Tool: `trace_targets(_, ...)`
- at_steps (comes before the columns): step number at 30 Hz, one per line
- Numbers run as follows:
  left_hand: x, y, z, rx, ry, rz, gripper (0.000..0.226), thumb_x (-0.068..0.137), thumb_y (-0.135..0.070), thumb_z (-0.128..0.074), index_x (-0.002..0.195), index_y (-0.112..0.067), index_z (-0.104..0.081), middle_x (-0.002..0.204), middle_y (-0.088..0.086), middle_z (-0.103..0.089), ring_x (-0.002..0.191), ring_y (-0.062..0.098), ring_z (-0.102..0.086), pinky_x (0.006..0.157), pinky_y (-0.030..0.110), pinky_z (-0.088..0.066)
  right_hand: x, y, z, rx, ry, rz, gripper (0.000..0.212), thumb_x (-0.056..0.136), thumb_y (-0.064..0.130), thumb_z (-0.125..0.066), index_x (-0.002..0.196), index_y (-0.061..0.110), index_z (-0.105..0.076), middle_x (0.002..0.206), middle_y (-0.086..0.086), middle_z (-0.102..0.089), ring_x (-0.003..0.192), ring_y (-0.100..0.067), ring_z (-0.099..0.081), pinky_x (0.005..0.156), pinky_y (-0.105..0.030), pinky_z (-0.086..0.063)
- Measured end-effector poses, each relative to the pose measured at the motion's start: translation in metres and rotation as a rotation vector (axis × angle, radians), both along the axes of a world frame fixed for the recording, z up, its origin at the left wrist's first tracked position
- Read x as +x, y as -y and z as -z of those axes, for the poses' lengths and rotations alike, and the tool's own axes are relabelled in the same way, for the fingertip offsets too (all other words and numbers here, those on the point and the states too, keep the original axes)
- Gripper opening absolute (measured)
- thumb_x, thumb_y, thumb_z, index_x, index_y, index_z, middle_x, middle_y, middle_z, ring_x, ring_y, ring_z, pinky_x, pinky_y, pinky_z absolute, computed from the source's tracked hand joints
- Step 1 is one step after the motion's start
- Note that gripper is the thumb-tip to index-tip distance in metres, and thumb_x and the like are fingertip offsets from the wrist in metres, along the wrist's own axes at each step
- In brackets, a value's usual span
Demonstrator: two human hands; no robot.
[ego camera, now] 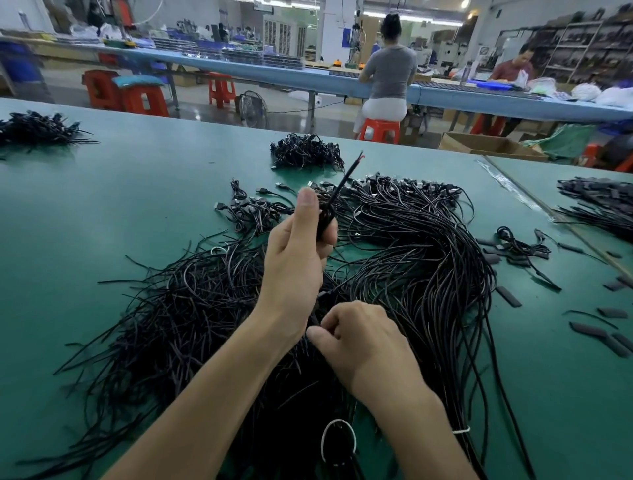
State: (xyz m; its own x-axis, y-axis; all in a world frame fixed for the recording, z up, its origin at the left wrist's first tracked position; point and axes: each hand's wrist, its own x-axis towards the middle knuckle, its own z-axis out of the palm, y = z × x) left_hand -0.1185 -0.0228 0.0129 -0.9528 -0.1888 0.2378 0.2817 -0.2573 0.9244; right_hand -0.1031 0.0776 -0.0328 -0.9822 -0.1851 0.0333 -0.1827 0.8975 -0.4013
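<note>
Fingers [327,240] of the left hand [298,253] curl round a black cable [344,178] raised above the green bench [120,205]. The right hand [366,342] pinches it lower, over heaped cables [428,246]. Behind, red stools [137,99] flank a long blue bench [274,73].

Bright, even light from overhead lamps; one ceiling light [464,4] flares at the top right. Shadows on the green table [102,240] are soft, with a pale sheen toward the upper left. The wide-angle lens bows the table's far edge. The left hand [294,260] and right hand [363,342] at centre are sharp; the raised cable [346,176] blurs slightly, and the cable pile [34,128] at the left edge is smeared.
</note>
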Motion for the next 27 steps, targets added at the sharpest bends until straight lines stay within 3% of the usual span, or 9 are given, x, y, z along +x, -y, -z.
trace_targets(5,0.000,-0.002,-0.002,-0.044,-0.063,0.027,0.048,0.089,-0.055,-0.038,0.072,-0.014,-0.056,0.049,-0.015,-0.046,0.041,0.001,-0.037,0.042,0.009,-0.030,0.002,0.007,0.003,-0.030,-0.015,-0.024,0.020,0.094,0.035,-0.059,0.084,0.020,-0.068,0.094,0.006,-0.055,0.086,-0.020,-0.059,0.066,-0.030,-0.045)
trace_targets(8,0.000,-0.001,-0.002,-0.037,-0.061,0.061,0.047,0.100,-0.047,-0.033,0.077,-0.014,-0.058,0.051,-0.015,-0.043,0.043,0.001,-0.034,0.042,0.010,-0.028,-0.001,0.002,0.000,-0.163,-0.020,-0.032,0.017,0.090,0.030,-0.063,0.081,0.018,-0.071,0.082,0.006,-0.061,0.076,-0.017,-0.062,0.066,-0.032,-0.053)
trace_targets(10,0.001,-0.002,-0.003,-0.041,-0.071,0.074,0.047,0.099,-0.046,-0.032,0.079,-0.014,-0.058,0.050,-0.015,-0.045,0.042,0.001,-0.035,0.042,0.010,-0.028,-0.004,-0.007,-0.006,-0.336,-0.029,-0.006,0.011,0.088,0.029,-0.071,0.080,0.022,-0.075,0.073,0.011,-0.066,0.066,-0.003,-0.063,0.063,-0.022,-0.055)
trace_targets(13,0.003,-0.004,-0.006,-0.104,-0.128,0.090,0.047,0.093,-0.049,-0.032,0.077,-0.012,-0.056,0.049,-0.017,-0.047,0.041,0.000,-0.037,0.042,0.009,-0.029,-0.006,-0.023,-0.019,-0.595,-0.295,0.102,0.005,0.087,0.025,-0.075,0.092,0.026,-0.077,0.076,0.020,-0.069,0.071,0.008,-0.065,0.063,-0.004,-0.047)
trace_targets(16,0.008,-0.008,-0.008,-0.172,-0.198,0.169,0.047,0.094,-0.046,-0.031,0.074,-0.011,-0.055,0.047,-0.018,-0.045,0.040,-0.002,-0.038,0.042,0.007,-0.029,-0.005,-0.030,-0.028,-0.848,-0.618,0.235,0.015,0.086,0.020,-0.076,0.090,0.034,-0.072,0.075,0.018,-0.071,0.071,0.000,-0.069,0.064,-0.010,-0.051)
trace_targets(18,0.011,-0.010,-0.008,-0.210,-0.211,0.262,0.048,0.097,-0.042,-0.030,0.072,-0.011,-0.056,0.046,-0.020,-0.045,0.039,-0.004,-0.040,0.043,0.005,-0.030,-0.005,-0.028,-0.032,-1.034,-0.688,0.295,0.020,0.085,0.016,-0.078,0.085,0.035,-0.069,0.074,0.013,-0.073,0.070,-0.006,-0.071,0.064,-0.017,-0.054)
trace_targets(22,0.015,-0.009,-0.007,-0.302,-0.174,0.466,0.053,0.105,-0.031,-0.030,0.068,-0.009,-0.060,0.044,-0.021,-0.048,0.039,-0.005,-0.040,0.045,0.002,-0.031,-0.004,-0.026,-0.039,-1.369,-0.659,0.297,0.020,0.083,0.005,-0.077,0.083,0.024,-0.071,0.073,0.007,-0.074,0.064,-0.006,-0.068,0.062,-0.016,-0.052)
trace_targets(26,0.013,-0.011,-0.002,-0.307,-0.191,0.422,0.050,0.104,-0.025,-0.038,0.077,0.009,-0.063,0.057,-0.011,-0.054,0.051,0.000,-0.049,0.051,0.020,-0.050,0.002,-0.020,-0.044,-1.443,-0.492,0.126,0.007,0.076,0.017,-0.080,0.081,0.023,-0.078,0.078,-0.002,-0.076,0.067,-0.016,-0.070,0.059,-0.023,-0.054)
trace_targets(27,0.012,-0.011,0.000,-0.277,-0.198,0.396,0.046,0.102,-0.026,-0.041,0.083,0.011,-0.062,0.059,-0.008,-0.051,0.050,0.000,-0.046,0.049,0.017,-0.047,0.004,-0.019,-0.045,-1.462,-0.456,0.072,0.008,0.074,0.018,-0.078,0.080,0.023,-0.079,0.079,-0.002,-0.076,0.071,-0.016,-0.072,0.062,-0.021,-0.055)
